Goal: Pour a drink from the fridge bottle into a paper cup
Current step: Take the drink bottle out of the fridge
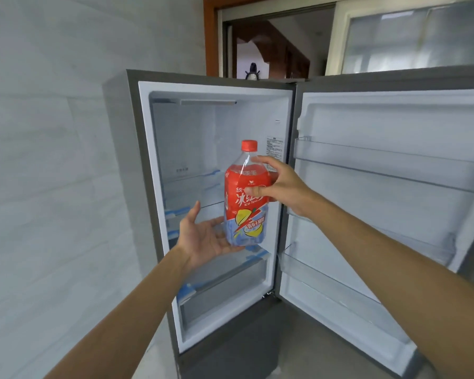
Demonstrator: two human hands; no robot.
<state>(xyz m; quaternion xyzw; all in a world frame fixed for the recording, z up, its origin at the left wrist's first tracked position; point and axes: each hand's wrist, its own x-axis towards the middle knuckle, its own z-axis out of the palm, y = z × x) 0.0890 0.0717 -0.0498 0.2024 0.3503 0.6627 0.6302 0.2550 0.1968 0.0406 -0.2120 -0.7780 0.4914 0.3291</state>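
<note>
In the head view, the right hand [278,187] is clamping the shoulder of an ice tea bottle [244,195], thumb across the red label and fingers wrapping round the far side. The left hand [207,236] is lying open, palm up, cupping the bottle's base without closing on it. The bottle is standing upright in the air in front of the open fridge [214,127], whose shelves are showing nothing else, and its door [394,165] is swinging wide to the right. The red cap [249,145] is sitting on the neck.

The step in hand looks like the fetching: the bottle is coming out of the fridge, the pour not yet begun. No paper cup is showing here, so the next move probably calls for carrying the bottle to wherever the cup stands, shutting the door, then unscrewing the cap while one hand steadies the body.
</note>
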